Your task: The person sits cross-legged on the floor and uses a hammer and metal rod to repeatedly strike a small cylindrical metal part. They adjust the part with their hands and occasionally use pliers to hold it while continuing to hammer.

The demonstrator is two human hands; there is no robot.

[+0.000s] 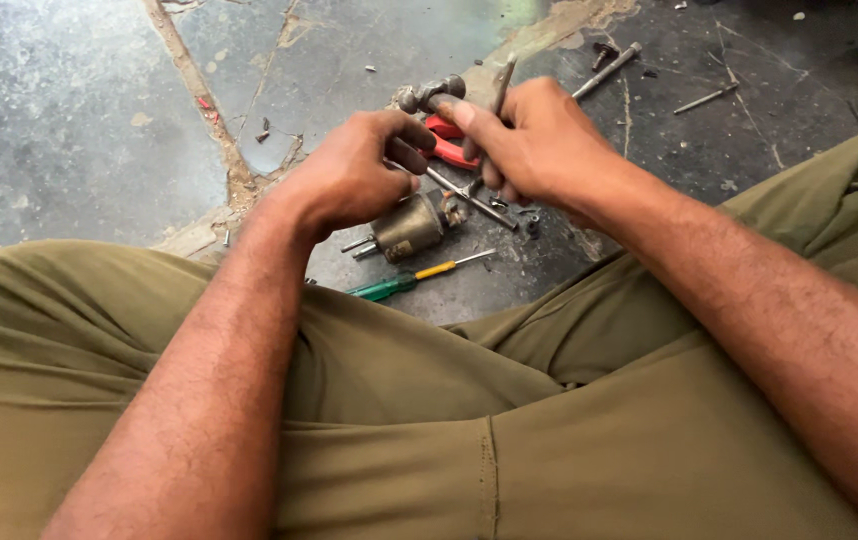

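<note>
Above frame centre, left hand (354, 175) and right hand (529, 140) close together, both clenched on one small grey metal part (431, 93) with a rounded knob at its upper end. Right hand also gripping a thin rod (502, 88) poking up past the knuckles. Just below the hands, on the dark floor (69, 130): a brass-coloured cylinder (407, 228) with studs at its left end, a long bolt (471, 200) slanting beside it, partly hidden under the right fingers. Behind the fingers, red pliers handles (449, 150), mostly covered. Lower centre, a green-and-yellow screwdriver (414, 278) lying flat, near the cylinder. Upper right, two loose bolts (609, 68) and (706, 98), well apart from the hands. Across the bottom, olive trousers (429, 430).
</note>
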